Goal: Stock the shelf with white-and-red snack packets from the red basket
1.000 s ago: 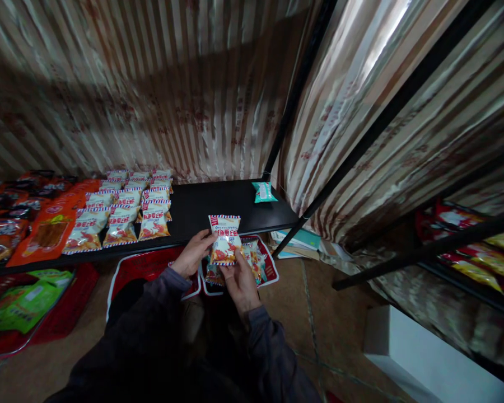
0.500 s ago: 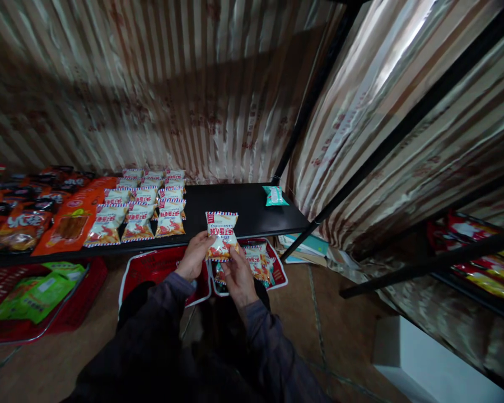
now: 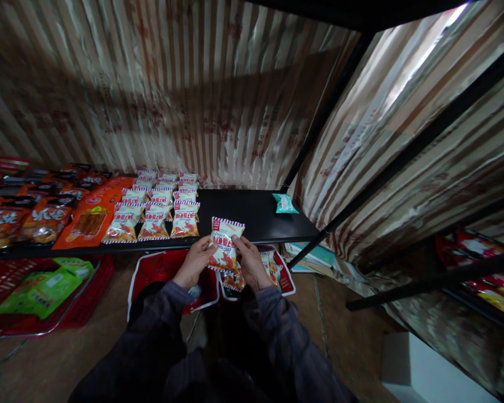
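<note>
A white and orange snack bag (image 3: 224,244) with red lettering and striped ends is held between my two hands, slightly tilted. My left hand (image 3: 196,259) grips its left edge. On its right edge, the fingers of my right hand (image 3: 249,261) are closed. The bag is over the front edge of the black shelf (image 3: 243,210). Matching snack bags (image 3: 157,219) stand in rows on the shelf to the left. Below my hands, a red basket (image 3: 289,280) holds more bags, partly hidden by my right hand.
Orange packets (image 3: 88,218) and dark-topped bags (image 3: 46,217) lie farther left on the shelf. A teal bag (image 3: 284,204) is at its right end. Red baskets (image 3: 136,280) stand on the floor below. Black posts (image 3: 386,168) slant across the right, near a white box (image 3: 428,366).
The view has shifted a little, so the shelf appears farther right. The snack bag has tilted, and my right hand has moved up along its right edge.
</note>
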{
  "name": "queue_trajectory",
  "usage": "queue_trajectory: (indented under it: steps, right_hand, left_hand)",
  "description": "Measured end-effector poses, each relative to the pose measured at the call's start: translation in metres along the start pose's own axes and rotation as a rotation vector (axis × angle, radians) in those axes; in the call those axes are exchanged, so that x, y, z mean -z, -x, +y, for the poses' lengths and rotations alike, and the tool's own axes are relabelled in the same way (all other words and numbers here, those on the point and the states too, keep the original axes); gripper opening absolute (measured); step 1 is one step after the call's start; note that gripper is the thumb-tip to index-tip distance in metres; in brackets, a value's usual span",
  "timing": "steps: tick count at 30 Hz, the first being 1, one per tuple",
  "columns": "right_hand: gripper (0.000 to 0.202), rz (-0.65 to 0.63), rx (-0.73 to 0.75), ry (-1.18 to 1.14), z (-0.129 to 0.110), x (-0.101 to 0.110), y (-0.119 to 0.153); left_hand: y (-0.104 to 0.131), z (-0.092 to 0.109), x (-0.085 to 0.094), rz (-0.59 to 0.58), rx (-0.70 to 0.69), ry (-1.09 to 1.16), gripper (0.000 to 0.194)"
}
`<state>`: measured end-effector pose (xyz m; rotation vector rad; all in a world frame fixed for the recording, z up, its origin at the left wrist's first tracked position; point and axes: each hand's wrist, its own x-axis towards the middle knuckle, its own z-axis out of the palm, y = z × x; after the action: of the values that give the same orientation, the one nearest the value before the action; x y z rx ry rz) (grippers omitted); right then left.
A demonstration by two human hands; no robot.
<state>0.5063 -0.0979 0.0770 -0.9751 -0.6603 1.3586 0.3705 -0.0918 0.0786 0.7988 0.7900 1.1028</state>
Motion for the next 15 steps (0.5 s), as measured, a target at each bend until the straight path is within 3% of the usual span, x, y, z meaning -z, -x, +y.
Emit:
queue_trajectory:
  steps: [15]
  right_hand:
    - [0.036,0.208,0.118,0.007,-0.001,0.001,-0.014]
  left_hand:
    - [0.014,-0.009,-0.004,-0.047,0.038,-0.065,0.048]
